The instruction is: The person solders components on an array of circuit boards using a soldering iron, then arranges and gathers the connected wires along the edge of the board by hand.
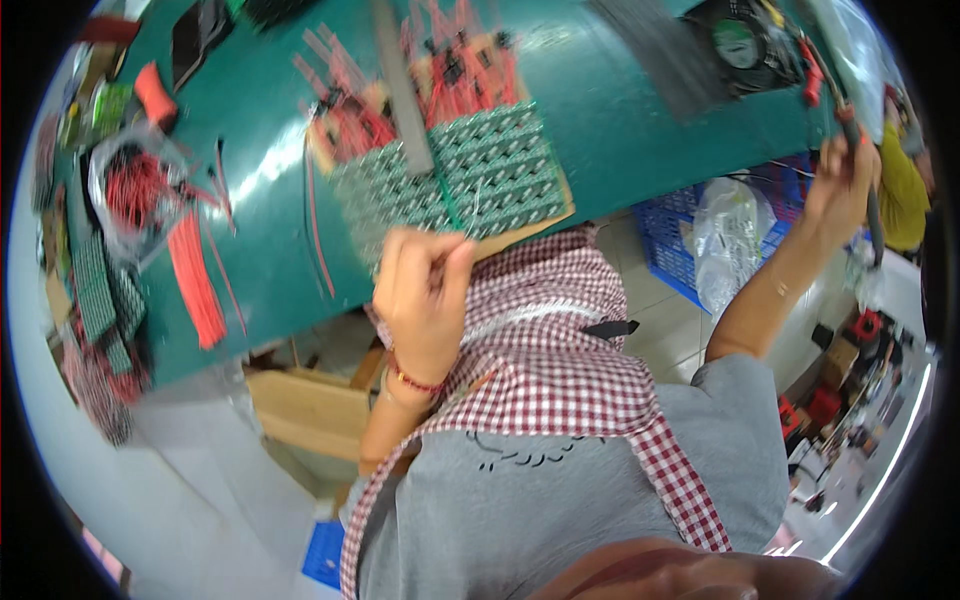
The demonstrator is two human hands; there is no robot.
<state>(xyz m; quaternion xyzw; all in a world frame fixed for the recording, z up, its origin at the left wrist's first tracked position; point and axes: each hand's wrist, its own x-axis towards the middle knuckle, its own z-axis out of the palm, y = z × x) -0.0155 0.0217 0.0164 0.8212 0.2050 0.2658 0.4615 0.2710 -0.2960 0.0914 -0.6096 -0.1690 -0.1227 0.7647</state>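
My left hand (pixel 425 290) is closed in a pinch just off the near edge of a panel of green circuit boards (pixel 490 165). A thin silvery wire (pixel 477 200) rises from its fingertips over the panel. The panel lies on a tan backing board (pixel 530 232). Red wires (pixel 455 80) with small black parts stick out along its far side, and a flat grey metal bar (pixel 400 100) lies across it. Out at the far right, my right hand (pixel 840 190) is raised and wrapped round a long dark-handled tool (pixel 876 225) that looks like a soldering iron.
On the green table (pixel 265 110) at left are a bundle of red wires (pixel 195 280), a plastic bag of red wires (pixel 135 195) and green board strips (pixel 95 290). A black fan-like round part (pixel 735 45) and red-handled pliers (pixel 811 80) lie far right. A blue crate (pixel 665 240) stands below.
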